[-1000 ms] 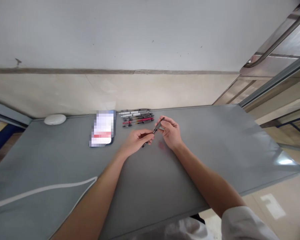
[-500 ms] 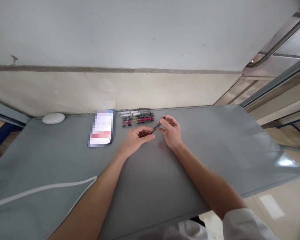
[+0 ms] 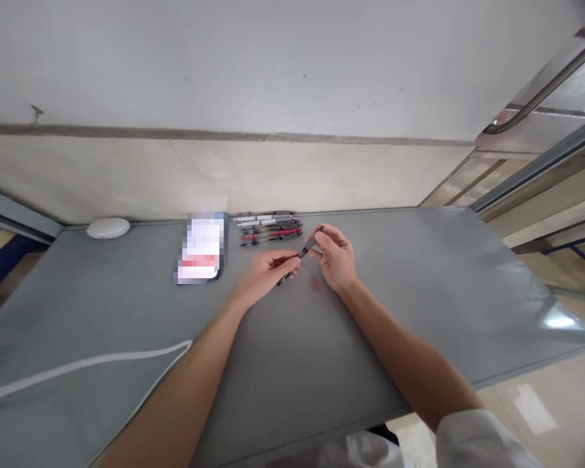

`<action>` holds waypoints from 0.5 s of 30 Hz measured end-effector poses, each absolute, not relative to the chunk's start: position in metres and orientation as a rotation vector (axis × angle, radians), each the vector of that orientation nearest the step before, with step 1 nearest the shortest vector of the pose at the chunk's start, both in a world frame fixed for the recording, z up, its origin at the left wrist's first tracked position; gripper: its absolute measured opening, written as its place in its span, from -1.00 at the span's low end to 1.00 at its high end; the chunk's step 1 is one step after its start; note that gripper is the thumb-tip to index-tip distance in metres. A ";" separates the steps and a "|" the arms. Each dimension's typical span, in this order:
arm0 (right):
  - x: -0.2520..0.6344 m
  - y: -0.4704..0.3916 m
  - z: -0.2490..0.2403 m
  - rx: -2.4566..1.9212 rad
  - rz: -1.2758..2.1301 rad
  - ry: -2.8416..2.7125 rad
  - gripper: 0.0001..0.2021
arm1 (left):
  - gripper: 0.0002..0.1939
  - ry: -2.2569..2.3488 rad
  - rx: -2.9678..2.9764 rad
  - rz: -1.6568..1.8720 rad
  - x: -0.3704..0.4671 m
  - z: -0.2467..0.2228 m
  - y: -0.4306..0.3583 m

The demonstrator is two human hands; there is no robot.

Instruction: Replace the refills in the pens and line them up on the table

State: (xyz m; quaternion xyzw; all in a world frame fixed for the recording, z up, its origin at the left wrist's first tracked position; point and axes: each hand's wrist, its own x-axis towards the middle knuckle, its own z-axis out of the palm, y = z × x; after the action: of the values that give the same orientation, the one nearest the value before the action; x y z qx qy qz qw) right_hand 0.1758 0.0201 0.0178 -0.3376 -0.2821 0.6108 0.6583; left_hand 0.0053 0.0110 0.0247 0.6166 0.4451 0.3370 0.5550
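A dark pen (image 3: 306,247) slants between my two hands, just above the grey table. My left hand (image 3: 272,268) pinches its lower part between thumb and fingers, and the black lower end sticks out below the fingers. Closed on its upper part is my right hand (image 3: 335,257), with the top end showing past the thumb. Behind my hands, several pens (image 3: 270,226) lie side by side in a stack of rows, in white, grey, black and red.
Left of the pens, a phone (image 3: 202,250) with a blurred screen lies on the table (image 3: 419,286). A white rounded case (image 3: 108,227) sits at the back left. A white cord (image 3: 88,361) runs along the left front. A wall (image 3: 322,172) borders the back edge.
The pen now shows further through my left hand, with its black lower end visible below the fingers. Both hands stay in nearly the same place. The view has shifted slightly.
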 end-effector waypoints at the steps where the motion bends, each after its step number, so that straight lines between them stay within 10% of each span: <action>1: 0.176 0.021 0.018 -0.771 1.372 -0.634 -0.81 | -0.70 1.079 1.453 0.810 0.006 0.023 0.011; 15: 0.176 0.018 0.019 -0.729 1.424 -0.687 -0.83 | -0.64 0.975 1.580 0.667 0.003 0.027 0.012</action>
State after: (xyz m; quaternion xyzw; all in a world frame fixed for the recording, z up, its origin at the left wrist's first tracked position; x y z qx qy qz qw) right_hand 0.1758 0.0184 0.0186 -0.3200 -0.3019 0.6255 0.6444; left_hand 0.0027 0.0121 0.0273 0.6680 0.4122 0.2821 0.5515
